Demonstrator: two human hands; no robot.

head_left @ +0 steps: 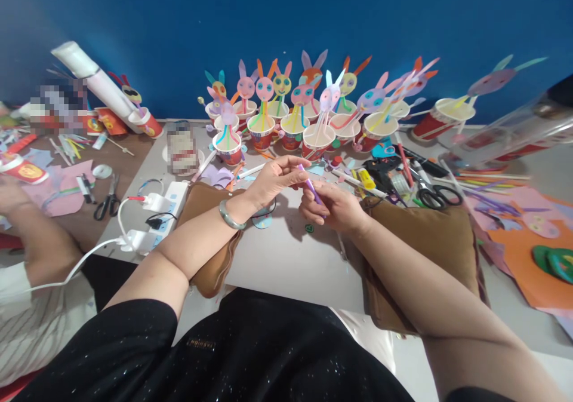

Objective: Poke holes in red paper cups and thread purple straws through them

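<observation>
Black shirt fabric (286, 354), flecked with pale specks, filled the bottom of the head view, and two bare forearms stretched forward from it. Over the middle of the bench (290, 264), the left hand (274, 181) had its thumb and fingers drawn together at the upper end of a slim purple strip (312, 188), while the right hand (340, 203) had its fingers curled closed around the lower part, so the strip slanted between the two. A bracelet (231, 215) circled the left wrist. Brown cushions lay under the arms, one on the left (210, 229) and one on the right (425, 241), and a small green disc (309, 228) rested on the bench below the hands. Beyond stood a cluster of red paper cups (262, 128) bearing long-eared paper faces, close to a blue wall (313, 8). Black-handled scissors (441, 197) and an orange sheet (519, 258) lay to the right; a white power strip (172, 205) sat left of the near cushion. Farther left, another person's arm (51, 229) reached over a brown surface (129, 169).
</observation>
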